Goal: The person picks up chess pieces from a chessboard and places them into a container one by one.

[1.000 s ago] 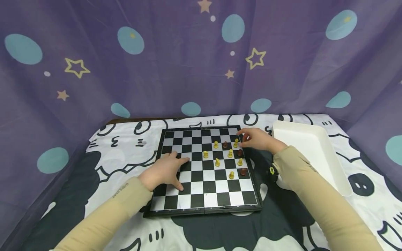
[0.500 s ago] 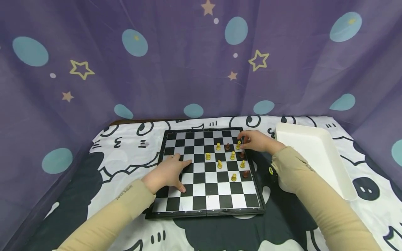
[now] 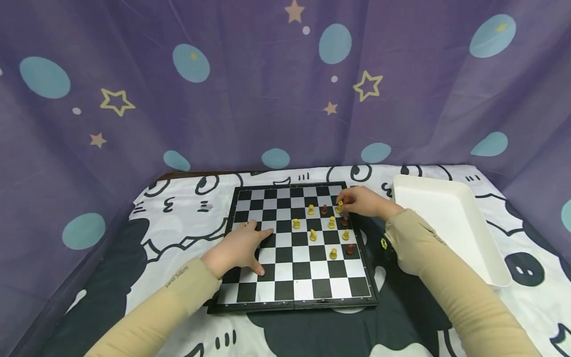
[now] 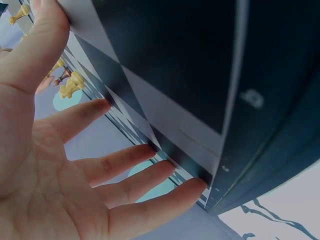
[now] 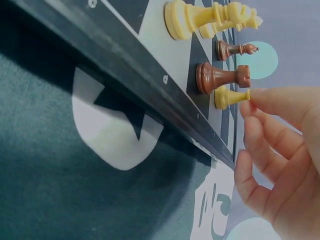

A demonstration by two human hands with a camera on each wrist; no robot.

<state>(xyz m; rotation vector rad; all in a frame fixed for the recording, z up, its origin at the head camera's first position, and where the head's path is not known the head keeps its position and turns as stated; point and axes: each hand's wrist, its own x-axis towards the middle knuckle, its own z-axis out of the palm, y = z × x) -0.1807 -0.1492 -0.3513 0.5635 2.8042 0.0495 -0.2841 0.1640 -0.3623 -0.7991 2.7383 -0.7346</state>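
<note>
A black-framed chessboard (image 3: 284, 270) lies before me. My left hand (image 3: 238, 248) rests on its left side, fingers spread and fingertips touching the squares, as the left wrist view shows. At the far right edge my right hand (image 3: 363, 201) pinches the top of a yellow chess piece (image 5: 230, 97) between thumb and index finger; the fingertips partly hide its head. The piece stands upright on the board. Beside it is a brown rook (image 5: 220, 77), with a brown bishop (image 5: 235, 49) beyond. A large yellow piece (image 5: 190, 19) stands nearer the right wrist camera.
Several other yellow pieces, among them a yellow knight (image 3: 313, 235), stand on the board's right half, with another brown piece (image 3: 350, 249) near the edge. A white tray (image 3: 446, 213) stands to the right. A purple curtain (image 3: 250, 109) hangs behind the cartoon-print cloth (image 3: 178, 198).
My right hand's fingers have closed in on the yellow piece at the far right edge. The left hand stays on the board. The head view has shifted slightly.
</note>
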